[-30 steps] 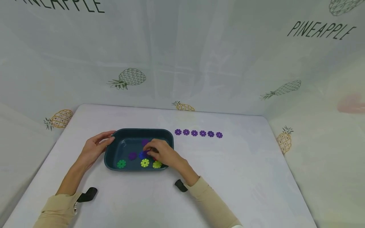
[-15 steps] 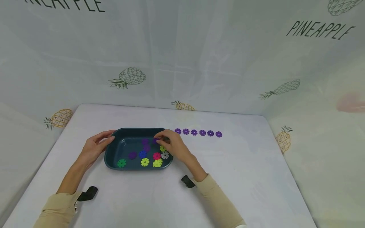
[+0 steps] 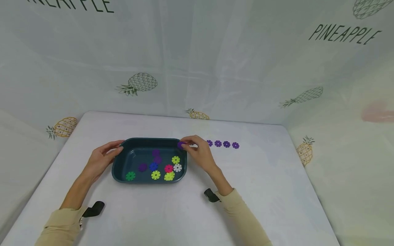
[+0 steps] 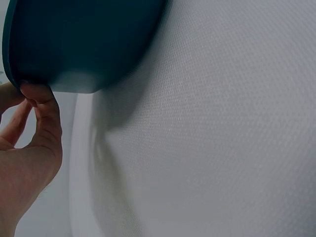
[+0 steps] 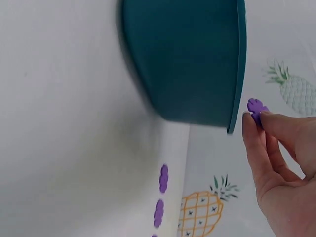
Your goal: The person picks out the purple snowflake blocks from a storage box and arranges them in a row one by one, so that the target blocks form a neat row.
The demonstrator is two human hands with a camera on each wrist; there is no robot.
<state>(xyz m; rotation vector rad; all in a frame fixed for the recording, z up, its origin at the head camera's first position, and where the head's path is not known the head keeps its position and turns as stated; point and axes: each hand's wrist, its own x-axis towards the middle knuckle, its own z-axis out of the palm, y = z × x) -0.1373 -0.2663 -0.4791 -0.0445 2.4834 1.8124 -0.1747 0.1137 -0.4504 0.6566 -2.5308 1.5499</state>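
Note:
A dark teal tray [image 3: 149,181] stands on the table with several notched, flower-shaped plastic discs in it. My left hand [image 3: 104,158] grips the tray's left rim, thumb and fingers on either side of the edge in the left wrist view. Over the tray's far right corner, my right hand [image 3: 200,154] pinches a purple flower disc [image 5: 256,107] between thumb and fingertips. Inside lie a green disc [image 3: 130,176], a blue disc [image 3: 153,166], a red disc [image 3: 168,168], a white disc [image 3: 177,167], a yellow disc [image 3: 155,175] and more purple and yellow ones.
A row of purple discs [image 3: 226,144] runs rightward from the tray along the far side of the white table [image 3: 258,184]; my right hand hides its left end in the head view. Behind hangs a pineapple-printed curtain [image 3: 215,68].
My right hand has lifted a purple disc from among the others in the tray and carried it right and away from me to the far right corner. My left hand stays on the rim.

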